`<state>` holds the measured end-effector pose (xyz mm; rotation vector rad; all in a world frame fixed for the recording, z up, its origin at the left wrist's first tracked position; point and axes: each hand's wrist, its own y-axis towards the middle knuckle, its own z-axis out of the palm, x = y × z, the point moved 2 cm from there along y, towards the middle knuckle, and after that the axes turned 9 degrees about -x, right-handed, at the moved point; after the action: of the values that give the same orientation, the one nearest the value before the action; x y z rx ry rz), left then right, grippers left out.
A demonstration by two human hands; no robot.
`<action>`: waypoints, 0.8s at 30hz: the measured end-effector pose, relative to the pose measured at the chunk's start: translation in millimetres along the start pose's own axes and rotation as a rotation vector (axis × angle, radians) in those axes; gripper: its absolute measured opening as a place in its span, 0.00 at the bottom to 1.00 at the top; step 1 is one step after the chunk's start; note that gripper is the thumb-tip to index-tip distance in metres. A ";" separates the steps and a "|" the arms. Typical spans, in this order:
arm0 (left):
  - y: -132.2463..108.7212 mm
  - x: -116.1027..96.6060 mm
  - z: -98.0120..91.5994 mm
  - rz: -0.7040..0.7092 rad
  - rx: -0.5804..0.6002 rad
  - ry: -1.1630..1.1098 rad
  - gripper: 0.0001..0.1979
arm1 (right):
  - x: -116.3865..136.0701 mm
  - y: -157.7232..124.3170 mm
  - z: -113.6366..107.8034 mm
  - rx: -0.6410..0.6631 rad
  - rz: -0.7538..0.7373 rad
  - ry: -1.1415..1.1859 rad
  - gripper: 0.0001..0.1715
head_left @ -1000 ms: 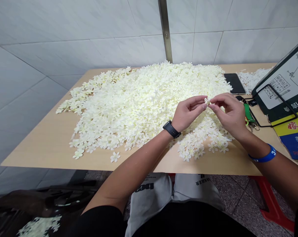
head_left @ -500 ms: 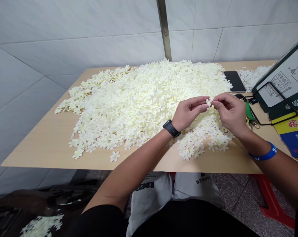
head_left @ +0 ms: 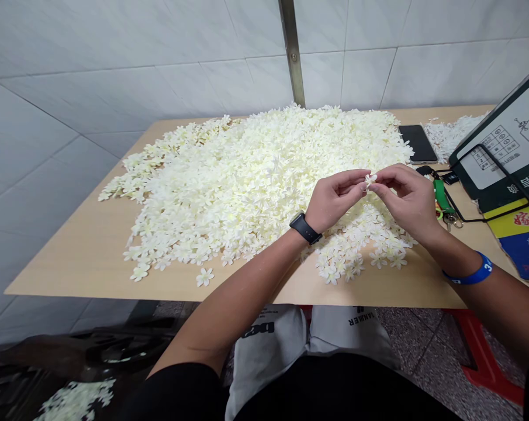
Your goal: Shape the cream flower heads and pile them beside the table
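A small white artificial flower (head_left: 370, 179) is pinched between both hands, above the right part of a big heap of loose white flowers (head_left: 246, 175). My left hand (head_left: 336, 197), with a black watch at the wrist, holds the flower from the left between thumb and fingers. From the right, my right hand (head_left: 408, 196) grips it with thumb and forefinger, and a blue band circles that wrist. Beneath the hands lies a thinner spread of flowers (head_left: 349, 251). One single flower (head_left: 204, 276) rests apart near the table's front edge.
On the tan table (head_left: 71, 257), a dark phone (head_left: 417, 144) lies right of the heap, beside a pile of thin white pieces (head_left: 452, 135). Keys with a green strap (head_left: 442, 196) sit near a printed carton (head_left: 505, 158) at right. A red stool (head_left: 483, 356) stands below.
The flower between my fingertips has turned, so its petals now show more openly. My right hand has shifted slightly left, closer to my left hand.
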<state>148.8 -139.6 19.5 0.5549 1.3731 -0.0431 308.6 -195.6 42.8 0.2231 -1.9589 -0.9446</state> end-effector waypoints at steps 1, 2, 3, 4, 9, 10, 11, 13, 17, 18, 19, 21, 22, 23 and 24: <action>-0.4 0.9 0.5 0.009 0.000 0.015 0.20 | 0.7 -0.2 0.0 -0.005 -0.010 -0.014 0.04; -1.1 1.8 1.1 0.023 -0.005 0.034 0.19 | 1.3 -0.4 -0.2 -0.015 -0.020 -0.028 0.05; -2.0 2.5 1.8 0.043 -0.014 0.057 0.18 | 1.8 -0.7 -0.3 -0.026 -0.028 -0.039 0.06; -3.0 2.8 2.6 0.068 -0.026 0.086 0.17 | 2.2 -1.1 -0.3 -0.036 -0.036 -0.045 0.06; -8.7 -1.9 6.5 0.207 -0.058 0.266 0.15 | 3.2 -3.2 0.8 -0.051 -0.038 -0.065 0.08; -9.6 -3.7 7.0 0.227 -0.058 0.300 0.15 | 3.6 -3.7 1.2 -0.047 -0.033 -0.071 0.09; -10.4 -5.7 7.5 0.242 -0.060 0.328 0.15 | 4.2 -4.2 1.4 -0.045 -0.030 -0.075 0.09; -11.3 -9.9 8.0 0.265 -0.080 0.355 0.13 | 5.5 -5.2 1.7 -0.051 -0.026 -0.079 0.09; -11.1 -17.4 7.7 0.352 -0.165 0.397 0.03 | 6.6 -6.7 0.7 -0.109 -0.018 -0.076 0.07; -10.7 -18.5 7.6 0.382 -0.175 0.419 0.01 | 6.6 -6.8 0.5 -0.116 -0.020 -0.070 0.06; -10.2 -19.2 7.4 0.403 -0.177 0.438 0.02 | 6.5 -6.8 0.3 -0.119 -0.022 -0.065 0.06; -8.9 -18.8 6.4 0.400 -0.177 0.448 0.02 | 6.0 -6.4 0.2 -0.113 -0.021 -0.059 0.07; -8.2 -18.2 5.7 0.384 -0.177 0.446 0.00 | 5.7 -6.1 0.3 -0.107 -0.018 -0.058 0.07; -7.6 -17.5 5.2 0.369 -0.171 0.448 0.01 | 5.6 -5.9 0.3 -0.101 -0.016 -0.057 0.07; -7.2 -16.9 4.8 0.360 -0.161 0.455 0.01 | 5.5 -5.6 0.4 -0.095 -0.015 -0.055 0.07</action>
<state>147.0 -152.6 33.2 0.6945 1.6761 0.5085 303.9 -202.0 42.4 0.1594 -1.9585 -1.0614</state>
